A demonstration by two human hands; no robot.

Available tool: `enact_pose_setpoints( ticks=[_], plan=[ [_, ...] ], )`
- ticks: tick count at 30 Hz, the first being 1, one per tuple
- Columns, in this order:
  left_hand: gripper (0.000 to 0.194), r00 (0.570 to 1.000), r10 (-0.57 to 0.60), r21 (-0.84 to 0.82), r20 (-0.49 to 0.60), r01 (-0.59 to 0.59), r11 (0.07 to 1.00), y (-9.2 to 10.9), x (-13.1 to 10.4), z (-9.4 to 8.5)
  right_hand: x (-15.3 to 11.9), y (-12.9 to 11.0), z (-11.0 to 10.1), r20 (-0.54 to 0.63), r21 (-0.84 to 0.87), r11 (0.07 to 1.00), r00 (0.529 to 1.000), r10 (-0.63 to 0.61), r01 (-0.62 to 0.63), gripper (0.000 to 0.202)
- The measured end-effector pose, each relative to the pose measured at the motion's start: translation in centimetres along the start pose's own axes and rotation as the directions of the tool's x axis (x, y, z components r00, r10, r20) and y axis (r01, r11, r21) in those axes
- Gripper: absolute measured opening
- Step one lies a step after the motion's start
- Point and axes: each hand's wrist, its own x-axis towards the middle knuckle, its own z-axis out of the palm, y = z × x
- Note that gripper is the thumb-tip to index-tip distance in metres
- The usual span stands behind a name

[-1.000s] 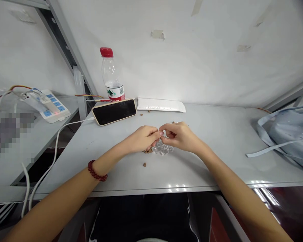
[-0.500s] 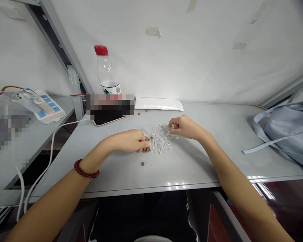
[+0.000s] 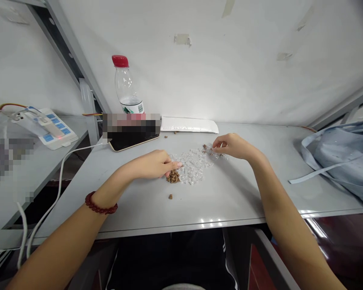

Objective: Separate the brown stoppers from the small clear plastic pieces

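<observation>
My left hand (image 3: 153,164) rests at the left side of a loose heap of small clear pieces (image 3: 193,167). Its thumb is stretched out over the heap, apart from the bent fingers. Just below lies a cluster of small brown pellets (image 3: 173,177), partly under this hand. On the far right side of the heap, my right hand (image 3: 232,146) touches some clear pieces with its fingertips, fingers bent and slightly apart. A few brown bits (image 3: 205,147) lie beside those fingertips. Whether anything tiny is between the fingers is hard to see.
A single pellet (image 3: 170,196) lies nearer the grey table's edge. Behind are a phone (image 3: 134,139), a red-capped bottle (image 3: 127,86) and a white flat strip (image 3: 189,125). A power strip (image 3: 56,131) with cables stands left; a pale blue bag (image 3: 345,157) lies right.
My right hand has moved right and its fingers have loosened from a pinch. Clear pieces and brown bits now lie spread beside it. My left hand rose slightly, showing more brown pellets.
</observation>
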Motion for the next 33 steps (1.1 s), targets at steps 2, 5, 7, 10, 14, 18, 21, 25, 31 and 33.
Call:
enact_pose_setpoints(
  ticks=[2, 5, 7, 10, 14, 18, 21, 25, 31, 33],
  plan=[
    [0.056, 1.000, -0.001, 0.010, -0.015, 0.002, 1.000, 0.0, 0.1, 0.1, -0.1, 0.0, -0.1, 0.082, -0.035, 0.999, 0.996, 0.033, -0.031, 0.010],
    [0.056, 1.000, 0.006, 0.021, -0.026, -0.005, 1.000, -0.4, 0.3, 0.1, -0.2, -0.4, 0.3, 0.136, -0.101, 0.993, 0.988, 0.074, -0.060, 0.006],
    [0.057, 0.999, 0.022, 0.020, -0.028, -0.022, 1.000, -0.7, 0.5, 0.2, -0.2, -0.7, 0.7, 0.143, -0.146, 0.987, 0.986, 0.090, -0.069, 0.004],
    [0.056, 0.998, 0.046, -0.005, -0.041, -0.047, 0.999, -0.8, 0.6, 0.4, -0.2, -1.5, 1.2, 0.109, -0.166, 0.986, 0.994, 0.030, -0.011, 0.008],
    [0.052, 0.995, 0.059, -0.170, -0.081, -0.072, 0.983, -0.1, 0.6, 1.0, -1.1, -3.5, 1.9, -0.083, 0.002, 0.954, 0.950, -0.300, 0.301, 0.003],
    [0.046, 0.977, 0.151, -0.333, -0.151, -0.194, 0.923, 0.9, 0.8, 1.6, -2.3, -5.9, 3.6, -0.208, 0.092, 0.818, 0.814, -0.542, 0.568, 0.005],
    [0.039, 0.966, 0.195, -0.348, -0.170, -0.244, 0.905, 1.1, 0.7, 1.7, -2.6, -6.7, 4.7, -0.241, 0.086, 0.775, 0.768, -0.593, 0.626, 0.006],
    [0.038, 0.977, 0.174, -0.318, -0.126, -0.206, 0.926, 1.1, 0.6, 1.6, -2.5, -6.6, 4.8, -0.182, 0.074, 0.776, 0.774, -0.607, 0.626, 0.008],
    [0.042, 0.981, 0.189, -0.381, -0.051, -0.194, 0.904, 1.5, 0.1, 1.3, -2.9, -6.9, 4.0, -0.075, 0.130, 0.785, 0.795, -0.602, 0.606, 0.008],
    [0.043, 0.980, 0.198, -0.430, -0.025, -0.189, 0.883, 1.6, -0.3, 0.8, -2.8, -6.7, 3.5, -0.038, 0.163, 0.809, 0.823, -0.567, 0.565, 0.009]
  ],
)
